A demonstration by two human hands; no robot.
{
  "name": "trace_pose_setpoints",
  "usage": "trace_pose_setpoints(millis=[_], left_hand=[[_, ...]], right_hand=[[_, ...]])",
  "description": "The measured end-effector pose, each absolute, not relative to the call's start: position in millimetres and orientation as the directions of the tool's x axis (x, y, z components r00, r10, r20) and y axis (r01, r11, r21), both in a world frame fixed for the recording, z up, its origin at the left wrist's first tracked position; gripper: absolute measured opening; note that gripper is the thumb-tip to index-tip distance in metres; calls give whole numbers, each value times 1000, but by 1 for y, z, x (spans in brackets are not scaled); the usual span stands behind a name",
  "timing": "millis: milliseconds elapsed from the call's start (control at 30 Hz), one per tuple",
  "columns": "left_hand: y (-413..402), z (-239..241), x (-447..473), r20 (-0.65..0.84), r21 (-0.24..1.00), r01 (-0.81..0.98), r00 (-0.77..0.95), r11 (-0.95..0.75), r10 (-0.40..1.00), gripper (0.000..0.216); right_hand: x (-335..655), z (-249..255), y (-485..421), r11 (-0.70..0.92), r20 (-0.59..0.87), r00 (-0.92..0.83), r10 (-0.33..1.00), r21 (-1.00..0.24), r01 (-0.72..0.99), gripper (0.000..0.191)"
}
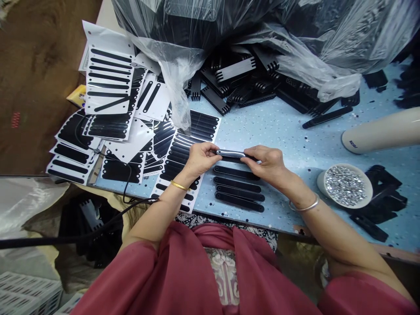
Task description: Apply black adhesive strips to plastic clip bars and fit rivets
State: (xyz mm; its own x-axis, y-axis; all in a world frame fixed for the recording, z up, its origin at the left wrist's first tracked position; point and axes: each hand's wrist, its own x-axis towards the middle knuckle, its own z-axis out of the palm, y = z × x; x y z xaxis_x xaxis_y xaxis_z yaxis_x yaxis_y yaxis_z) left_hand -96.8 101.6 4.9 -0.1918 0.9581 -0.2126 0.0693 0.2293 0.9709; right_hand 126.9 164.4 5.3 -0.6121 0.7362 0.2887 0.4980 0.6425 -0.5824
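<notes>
Backing sheets (108, 83) of black strips fan out within reach. The left hand (200, 158) and right hand (264, 164) each pinch an end of 1 glossy strip (230, 153), held level above 4 laid strips (239, 188); a bowl (344, 186) of studs sits beside.

Four strips (238, 188) are lying in a row on the bench (288, 127), just under the hands. Sheets (108, 113) are piling up to the left, a bowl (344, 186) is sitting to the right, and a bag (262, 30) is resting behind.

Left hand (200, 158) and right hand (264, 164) pinch fingertips together.
</notes>
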Motion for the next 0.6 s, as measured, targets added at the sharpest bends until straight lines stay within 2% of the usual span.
trace_pose_setpoints(millis=[200,400,600], left_hand=[[102,3,-98,-215,965,104,-200,239,956,18],[102,12,-96,-257,965,-1,-194,261,947,11],[105,10,-92,-290,956,-42,-274,290,917,7]], right_hand=[[126,2,164,661,311,-611,728,-556,504,17],[127,1,166,648,295,-610,735,-569,506,15],[132,1,168,610,284,-589,757,-630,481,13]])
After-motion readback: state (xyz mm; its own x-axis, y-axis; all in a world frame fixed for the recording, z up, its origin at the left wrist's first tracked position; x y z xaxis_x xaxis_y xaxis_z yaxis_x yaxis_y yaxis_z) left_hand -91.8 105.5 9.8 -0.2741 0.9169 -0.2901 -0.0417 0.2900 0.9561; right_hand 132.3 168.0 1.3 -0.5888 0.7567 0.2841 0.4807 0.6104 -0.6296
